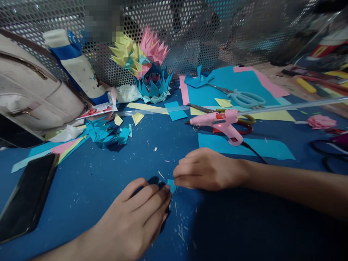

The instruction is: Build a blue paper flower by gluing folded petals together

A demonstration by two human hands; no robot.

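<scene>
Between my two hands, low over the blue tabletop, is a small piece of blue paper (171, 186). My left hand (144, 206) has its fingers bent and closed at the paper's left edge. From the right, my right hand (208, 168) pinches the other edge with curled fingers. Most of the paper is hidden by the fingertips. Just beyond my right hand lie a strip of blue paper (261, 146) and a pink glue gun (220, 121) with its light on and a long clear glue stick in its back. Left of centre sits a spiky blue folded-paper piece (102, 132).
Folded-paper flowers (153, 47) stand against a perforated metal screen (190, 21). Light-blue-handled scissors (247, 98) rest on coloured sheets. At left are a black phone (27, 195), a pale bag (29, 90) and a white-and-blue bottle (76, 69). Paper scraps dot the table.
</scene>
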